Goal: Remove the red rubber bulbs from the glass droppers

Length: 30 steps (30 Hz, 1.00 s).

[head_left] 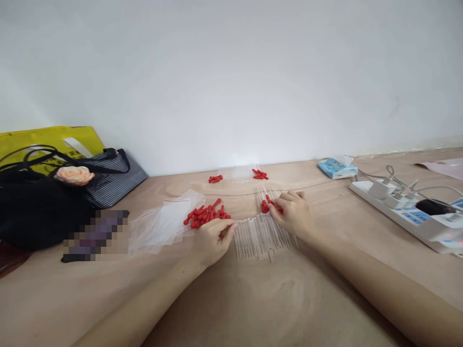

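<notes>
A row of thin clear glass dropper tubes (253, 238) lies on the wooden table between my hands. At its left end is my left hand (216, 238), thumb and forefinger pinched; what is between them, if anything, is too small to make out. My right hand (294, 212) bends over the tubes' right side, its fingers closed on red rubber bulbs (265, 206); how many it grips is hidden. Behind it, more clear tubes (262, 193) stick out. Just beyond my left hand rests a heap of red rubber bulbs (206, 214), partly on clear zip bags (162, 221).
Two small groups of red bulbs (216, 179) and a clear bag (235, 172) lie near the wall. A tissue pack (336, 168) and a power strip (408, 212) with plugs are on the right. Bags, including a striped one (112, 180), crowd the left.
</notes>
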Tool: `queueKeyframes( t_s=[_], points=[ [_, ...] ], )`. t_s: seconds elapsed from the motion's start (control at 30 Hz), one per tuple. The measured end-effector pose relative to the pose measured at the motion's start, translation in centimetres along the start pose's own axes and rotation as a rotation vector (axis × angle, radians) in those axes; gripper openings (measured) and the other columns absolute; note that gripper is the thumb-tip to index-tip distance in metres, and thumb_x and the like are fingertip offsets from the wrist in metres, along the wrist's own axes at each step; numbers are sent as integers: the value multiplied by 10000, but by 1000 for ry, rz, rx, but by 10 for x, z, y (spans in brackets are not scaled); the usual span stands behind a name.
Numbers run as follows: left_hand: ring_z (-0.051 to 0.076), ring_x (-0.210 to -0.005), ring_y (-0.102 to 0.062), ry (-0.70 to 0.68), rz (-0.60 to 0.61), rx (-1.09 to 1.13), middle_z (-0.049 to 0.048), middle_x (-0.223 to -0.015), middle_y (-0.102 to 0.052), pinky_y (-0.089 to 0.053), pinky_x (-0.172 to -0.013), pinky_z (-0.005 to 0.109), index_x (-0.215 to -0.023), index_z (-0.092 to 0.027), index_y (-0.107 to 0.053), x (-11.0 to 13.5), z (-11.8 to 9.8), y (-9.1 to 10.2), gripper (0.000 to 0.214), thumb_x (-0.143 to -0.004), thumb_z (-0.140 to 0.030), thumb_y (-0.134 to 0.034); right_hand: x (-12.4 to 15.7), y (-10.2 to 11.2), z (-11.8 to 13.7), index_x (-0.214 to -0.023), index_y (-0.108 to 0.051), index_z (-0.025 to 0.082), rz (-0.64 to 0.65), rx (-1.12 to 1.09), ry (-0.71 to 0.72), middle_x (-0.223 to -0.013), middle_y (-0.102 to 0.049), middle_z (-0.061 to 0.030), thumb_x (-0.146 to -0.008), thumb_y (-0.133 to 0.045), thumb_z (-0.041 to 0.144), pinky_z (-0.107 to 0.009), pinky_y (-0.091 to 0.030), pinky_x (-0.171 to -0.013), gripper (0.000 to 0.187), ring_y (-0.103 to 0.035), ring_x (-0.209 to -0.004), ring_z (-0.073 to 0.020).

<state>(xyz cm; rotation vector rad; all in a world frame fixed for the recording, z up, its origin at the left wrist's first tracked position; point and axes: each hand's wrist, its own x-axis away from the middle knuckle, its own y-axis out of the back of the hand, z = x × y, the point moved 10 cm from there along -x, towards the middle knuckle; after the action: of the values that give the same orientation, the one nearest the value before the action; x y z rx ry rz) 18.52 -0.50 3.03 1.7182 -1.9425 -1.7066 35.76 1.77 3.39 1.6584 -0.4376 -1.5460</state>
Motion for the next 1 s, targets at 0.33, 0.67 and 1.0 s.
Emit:
queueKeyframes(
  t_s=[0.33,0.67,1.0],
  points=[
    [119,-536,-585,465,176,632,19,-630,-625,-503,-475,227,-776,-118,-610,-23,0,-62,281,-804,-355,-461,32,38,73,-741,-631,191,-193,-117,279,-603,-564,-4,-808,-472,235,-314,-254,-673,178,-437,-629,-127],
    [165,-801,-589,-334,-11,-266,7,-741,-661,-399,-869,394,-782,-196,-635,-6,-35,-8,98,-783,-231,-544,42,40,53,-1034,-583,208,-198,-82,334,-1085,-585,-74,-802,-516,341,-370,-291,-869,275,-484,-999,-207],
    [167,-943,-593,-427,-96,-201,-11,-847,-690,-341,-970,407,-824,-212,-627,16,-47,-14,86,-762,-184,-573,48,22,67,-947,-612,246,-146,-296,410,-776,-690,24,-836,-478,215,-445,-187,-995,177,-570,-893,-144]
  ],
)
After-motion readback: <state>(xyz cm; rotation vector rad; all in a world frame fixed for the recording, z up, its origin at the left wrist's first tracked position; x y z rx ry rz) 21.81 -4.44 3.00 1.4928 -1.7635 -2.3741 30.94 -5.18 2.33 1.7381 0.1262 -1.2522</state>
